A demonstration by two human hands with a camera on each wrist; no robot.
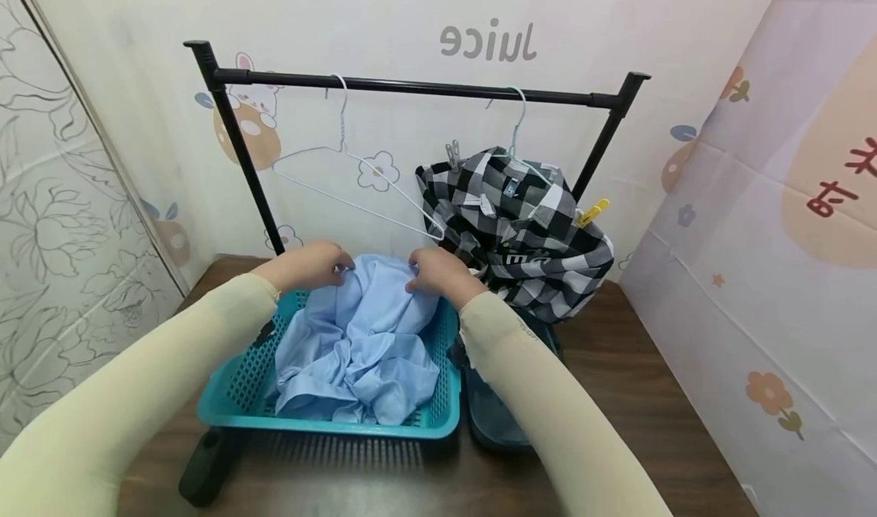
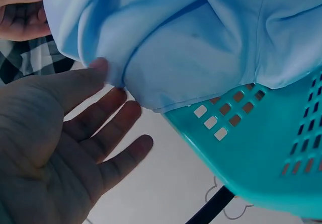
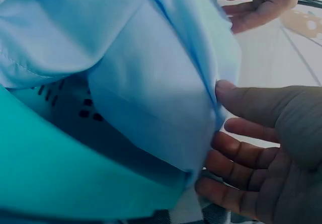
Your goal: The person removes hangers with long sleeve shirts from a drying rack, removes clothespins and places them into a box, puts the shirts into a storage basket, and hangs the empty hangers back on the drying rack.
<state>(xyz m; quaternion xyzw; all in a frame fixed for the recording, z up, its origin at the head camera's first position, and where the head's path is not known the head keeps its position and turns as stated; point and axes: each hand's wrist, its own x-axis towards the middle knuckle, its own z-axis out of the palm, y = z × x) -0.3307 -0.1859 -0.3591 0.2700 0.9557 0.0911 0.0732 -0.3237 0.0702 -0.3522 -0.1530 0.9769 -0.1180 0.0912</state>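
A crumpled light blue garment [image 1: 356, 349] lies in a teal perforated basket [image 1: 322, 426], its far end lifted at the basket's back edge. My left hand [image 1: 315, 264] pinches the upper left edge of the cloth between thumb and forefinger; in the left wrist view its other fingers [image 2: 128, 151] spread loosely. Opposite it, my right hand [image 1: 440, 275] pinches the upper right edge, thumb on the near face, as the right wrist view also shows. Between the hands the fabric drapes down in folds. What kind of garment it is stays hidden by the crumpling.
Above hangs a white wire hanger [image 1: 342, 151] on a black rail [image 1: 425, 87]. To its right, a black-and-white checked shirt [image 1: 527, 235] hangs with a yellow clothespin [image 1: 593, 212] and a grey one [image 1: 453, 154]. A dark bin [image 1: 496, 418] stands beside the basket on the wooden table [image 1: 617, 395].
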